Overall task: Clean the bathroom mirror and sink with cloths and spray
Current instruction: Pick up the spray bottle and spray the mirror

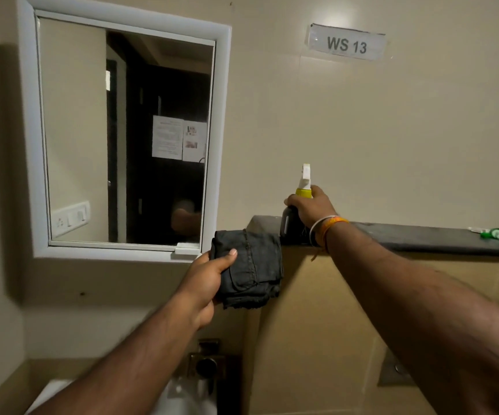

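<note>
A white-framed mirror point(125, 136) hangs on the beige wall at the upper left. My left hand point(209, 277) grips a folded dark grey cloth point(251, 268) just below the mirror's lower right corner. My right hand point(309, 209) is wrapped around a dark spray bottle point(291, 224) with a yellow collar and white nozzle. The bottle stands on the left end of a dark ledge point(422, 238). The white sink point(182, 396) shows at the bottom, partly hidden by my left forearm.
A metal tap fitting point(207, 362) sits on the wall above the sink. A small green and white object point(493, 233) lies on the ledge at the far right. A "WS 13" label point(347, 43) is stuck high on the wall. A metal flush plate point(392, 369) is at the lower right.
</note>
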